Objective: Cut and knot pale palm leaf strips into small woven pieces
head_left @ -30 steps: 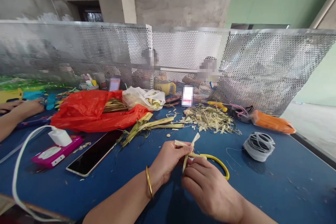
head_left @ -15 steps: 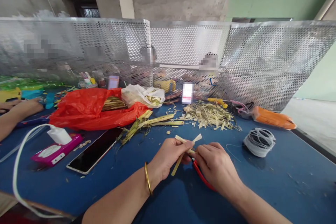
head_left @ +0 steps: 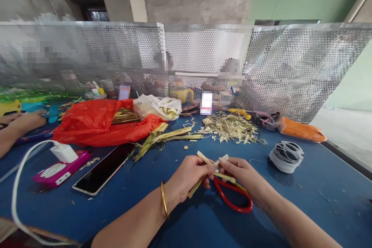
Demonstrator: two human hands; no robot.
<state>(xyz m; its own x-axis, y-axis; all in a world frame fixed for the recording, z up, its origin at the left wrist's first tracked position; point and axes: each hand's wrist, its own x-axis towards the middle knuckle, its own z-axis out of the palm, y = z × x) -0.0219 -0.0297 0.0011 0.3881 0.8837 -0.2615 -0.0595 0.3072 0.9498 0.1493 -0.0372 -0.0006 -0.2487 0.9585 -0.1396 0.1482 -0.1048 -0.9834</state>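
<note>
Pale plant strips (head_left: 225,177) cross one another between my two hands. My left hand (head_left: 193,172), with a gold bangle at the wrist, pinches them where they cross. My right hand (head_left: 240,170) has its thumb and fingers closed on the upper right end of a strip. Red-handled scissors or pliers (head_left: 235,206) hang under the right hand; their tip is hidden, and which fingers carry them I cannot tell. Beyond the hands lie a heap of shredded plant bits (head_left: 232,128) and longer stalks (head_left: 171,135).
A red plastic bag (head_left: 90,122), black phone (head_left: 101,170) and magenta power strip (head_left: 62,168) with a white cable are on the left. On the right are a wire coil (head_left: 286,157) and an orange packet (head_left: 302,129). Another person's hand (head_left: 27,122) is at far left.
My right hand has shifted from the crossing to a strip's upper end. The red handles, mostly covered before, now show below it. A strip now points right, toward the right palm.
</note>
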